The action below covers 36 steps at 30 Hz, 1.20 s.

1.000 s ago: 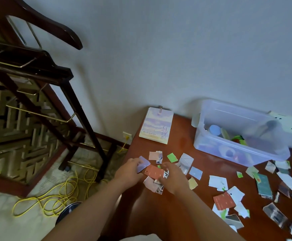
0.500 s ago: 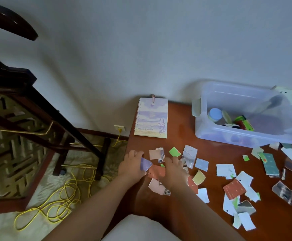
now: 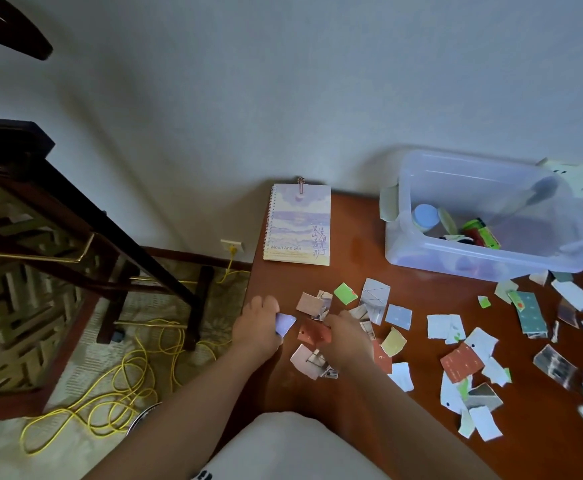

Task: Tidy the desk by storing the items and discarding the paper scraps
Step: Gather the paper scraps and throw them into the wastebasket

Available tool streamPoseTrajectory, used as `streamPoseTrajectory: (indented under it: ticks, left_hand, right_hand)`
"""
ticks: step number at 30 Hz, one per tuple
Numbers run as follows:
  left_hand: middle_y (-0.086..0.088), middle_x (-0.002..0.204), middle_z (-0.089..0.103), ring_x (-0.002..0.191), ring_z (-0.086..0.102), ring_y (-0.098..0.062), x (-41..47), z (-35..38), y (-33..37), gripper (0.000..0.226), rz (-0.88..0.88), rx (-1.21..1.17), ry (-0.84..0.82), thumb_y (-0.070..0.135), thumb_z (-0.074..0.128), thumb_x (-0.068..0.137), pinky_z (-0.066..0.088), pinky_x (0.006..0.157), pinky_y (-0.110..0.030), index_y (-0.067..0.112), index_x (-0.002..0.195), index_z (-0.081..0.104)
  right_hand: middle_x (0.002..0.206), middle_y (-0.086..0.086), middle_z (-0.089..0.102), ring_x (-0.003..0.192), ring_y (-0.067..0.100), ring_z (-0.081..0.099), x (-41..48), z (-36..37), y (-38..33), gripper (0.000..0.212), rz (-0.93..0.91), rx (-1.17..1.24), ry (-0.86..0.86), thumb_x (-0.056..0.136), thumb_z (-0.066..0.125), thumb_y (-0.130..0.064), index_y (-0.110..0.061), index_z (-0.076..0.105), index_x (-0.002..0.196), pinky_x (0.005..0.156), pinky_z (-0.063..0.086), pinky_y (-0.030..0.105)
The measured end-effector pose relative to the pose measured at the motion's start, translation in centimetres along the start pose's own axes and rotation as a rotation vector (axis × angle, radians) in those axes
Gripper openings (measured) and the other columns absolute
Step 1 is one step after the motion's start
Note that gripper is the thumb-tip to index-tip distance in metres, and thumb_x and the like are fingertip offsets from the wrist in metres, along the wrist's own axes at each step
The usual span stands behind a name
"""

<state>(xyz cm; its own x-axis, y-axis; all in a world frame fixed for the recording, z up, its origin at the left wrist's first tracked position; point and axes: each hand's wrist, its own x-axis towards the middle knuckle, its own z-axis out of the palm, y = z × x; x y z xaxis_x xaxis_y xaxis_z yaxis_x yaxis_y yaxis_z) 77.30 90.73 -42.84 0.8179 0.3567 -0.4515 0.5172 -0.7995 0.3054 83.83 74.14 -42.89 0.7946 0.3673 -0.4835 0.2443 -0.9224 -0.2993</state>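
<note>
Several torn paper scraps litter the brown desk, among them a green scrap and a pale blue scrap. My left hand sits at the desk's left edge and pinches a lilac scrap. Just to its right, my right hand grips a red-brown scrap over a small heap of pink and photo scraps. A spiral notebook lies at the back left of the desk. The clear plastic bin at the back right holds a blue-capped jar and other small items.
A dark wooden rack stands on the floor to the left. Yellow cable coils on the carpet below it, running to a wall socket. More scraps spread to the desk's right edge. A white cushion lies at the bottom.
The view has swung right and down. Both hands stayed low over the scrap heap, the left still holding the lilac scrap, the right now closed on the red-brown one.
</note>
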Motion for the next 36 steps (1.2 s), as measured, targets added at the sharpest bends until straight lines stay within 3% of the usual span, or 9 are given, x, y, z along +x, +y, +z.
streamPoseTrajectory:
  ticks: [5, 10, 15, 17, 20, 22, 25, 28, 36]
  left_hand:
    - [-0.004, 0.109, 0.056, 0.093, 0.058, -0.023, -1.1, 0.3, -0.1, 0.039, -0.002, -0.144, -0.067, 0.010, 0.054, 0.086, 0.048, 0.076, -0.034, 0.021, 0.120, 0.040]
    - [-0.003, 0.123, 0.055, 0.103, 0.058, -0.024, -1.9, 0.0, 0.3, 0.055, -0.021, -0.283, -0.074, 0.005, 0.050, 0.087, 0.050, 0.084, -0.036, 0.026, 0.136, 0.035]
    - [-0.001, 0.114, 0.054, 0.102, 0.056, -0.020, -2.5, -0.7, 1.1, 0.022, -0.038, -0.368, -0.145, 0.021, 0.043, 0.092, 0.048, 0.094, -0.039, 0.024, 0.113, 0.048]
    - [0.004, 0.113, 0.049, 0.098, 0.054, -0.017, -2.7, -0.5, 1.6, 0.020, 0.007, -0.311, -0.216, 0.033, 0.048, 0.085, 0.047, 0.092, -0.041, 0.029, 0.105, 0.048]
    - [0.007, 0.115, 0.041, 0.102, 0.053, -0.017, -3.1, 0.1, 2.6, 0.055, 0.119, -0.146, -0.331, 0.050, 0.064, 0.069, 0.047, 0.088, -0.035, 0.034, 0.117, 0.044]
    - [0.004, 0.121, 0.040, 0.107, 0.052, -0.023, -3.3, 0.8, 3.2, 0.068, 0.224, 0.077, -0.314, 0.044, 0.073, 0.069, 0.046, 0.090, -0.035, 0.032, 0.127, 0.039]
    - [0.000, 0.122, 0.039, 0.105, 0.054, -0.025, -3.3, 1.4, 3.7, 0.062, 0.281, 0.273, -0.247, 0.033, 0.076, 0.073, 0.044, 0.089, -0.036, 0.026, 0.124, 0.042]
    - [-0.002, 0.120, 0.038, 0.102, 0.051, -0.022, -2.8, 1.5, 3.7, 0.049, 0.336, 0.363, -0.221, 0.037, 0.073, 0.074, 0.044, 0.084, -0.036, 0.024, 0.116, 0.051]
    - [0.000, 0.120, 0.053, 0.110, 0.049, -0.022, -3.4, 1.8, 3.8, 0.049, 0.387, 0.383, -0.168, 0.031, 0.070, 0.080, 0.041, 0.088, -0.035, 0.023, 0.121, 0.046]
  right_hand:
    - [0.102, -0.006, 0.068, 0.088, 0.013, 0.062, -0.8, -0.5, 0.6, 0.017, 0.051, 0.197, -0.040, 0.090, 0.060, -0.023, -0.025, 0.066, 0.106, 0.079, 0.054, 0.028]
    - [0.101, -0.009, 0.065, 0.088, 0.013, 0.062, -1.5, -1.4, 0.9, 0.019, 0.097, 0.388, -0.008, 0.093, 0.059, -0.028, -0.026, 0.061, 0.112, 0.086, 0.055, 0.034]
    - [0.093, -0.009, 0.062, 0.079, 0.010, 0.061, -2.0, -1.7, 1.3, 0.024, 0.178, 0.626, 0.075, 0.095, 0.059, -0.034, -0.022, 0.059, 0.115, 0.070, 0.051, 0.024]
    - [0.087, -0.009, 0.065, 0.077, 0.012, 0.062, -2.2, -1.7, 1.6, 0.022, 0.223, 0.743, 0.103, 0.095, 0.057, -0.037, -0.022, 0.062, 0.110, 0.070, 0.051, 0.028]
    - [0.081, -0.004, 0.067, 0.073, 0.015, 0.062, -2.7, -1.8, 2.3, 0.016, 0.271, 0.833, 0.139, 0.095, 0.056, -0.036, -0.023, 0.062, 0.101, 0.069, 0.049, 0.032]
    - [0.079, -0.001, 0.066, 0.071, 0.016, 0.060, -3.0, -1.9, 2.9, 0.005, 0.302, 0.877, 0.151, 0.094, 0.058, -0.030, -0.025, 0.060, 0.092, 0.069, 0.049, 0.033]
    - [0.080, 0.000, 0.067, 0.071, 0.017, 0.060, -3.6, -2.1, 3.7, 0.007, 0.323, 0.907, 0.160, 0.089, 0.064, -0.026, -0.025, 0.059, 0.084, 0.070, 0.051, 0.034]
    - [0.082, -0.006, 0.068, 0.079, 0.018, 0.065, -4.1, -2.1, 4.3, 0.012, 0.326, 0.901, 0.155, 0.085, 0.068, -0.026, -0.029, 0.059, 0.079, 0.078, 0.056, 0.039]
    - [0.083, -0.009, 0.065, 0.081, 0.017, 0.065, -4.1, -2.0, 4.0, 0.013, 0.333, 0.881, 0.155, 0.085, 0.068, -0.024, -0.029, 0.057, 0.081, 0.082, 0.058, 0.042]
